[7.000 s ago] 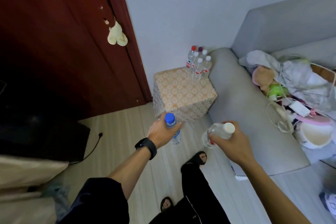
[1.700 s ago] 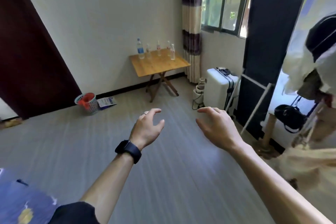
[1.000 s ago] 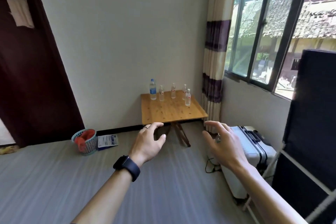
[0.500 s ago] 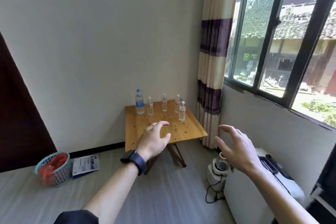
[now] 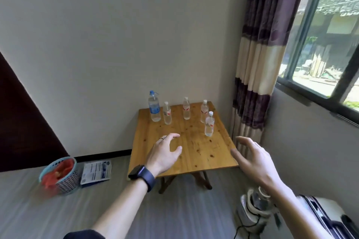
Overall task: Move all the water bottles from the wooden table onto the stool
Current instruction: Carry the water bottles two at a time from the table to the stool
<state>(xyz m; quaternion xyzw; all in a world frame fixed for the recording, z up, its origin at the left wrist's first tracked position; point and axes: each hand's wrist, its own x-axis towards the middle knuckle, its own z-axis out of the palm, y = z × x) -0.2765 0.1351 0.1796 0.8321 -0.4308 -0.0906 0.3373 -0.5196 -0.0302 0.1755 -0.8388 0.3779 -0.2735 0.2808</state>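
Head cam: wooden counter [image 5: 196,153] sits in the room corner, against the wall, curtain [image 5: 260,60] just to its right. 5 water bottles on it, all upright, all at the far half. Blue-cap bottle [image 5: 154,107] is far left and the tallest, blue label. Just right of it, slightly nearer, white-cap bottle [image 5: 167,113] w/ red label. Middle bottle [image 5: 186,109] stands apart from both neighbours. Far-right bottle [image 5: 204,111] near the counter's right rear corner; front-right bottle [image 5: 209,124] just in front of it, nearest to the hands. Near half of the counter top is bare wood. Left hand [image 5: 164,154] is over the near-left part of the counter, fingers spread and curled, holding nothing, not touching any bottle; ring on one finger, dark watch [image 5: 142,176] on the wrist. Right hand [image 5: 252,159] is off the counter's near-right corner, fingers apart, also holding nothing. Both hands well apart from each other and short of the bottles. Stool not in frame. Floor left of the counter: blue mesh basket [image 5: 59,175] w/ red stuff inside, a printed paper pack [image 5: 96,171] just beside it at the wall base. Bottom right: small appliance [image 5: 254,211] w/ cord on the floor, white suitcase [image 5: 330,217] next to it. Window [image 5: 328,31] upper right, dark door [image 5: 21,126] at left edge.
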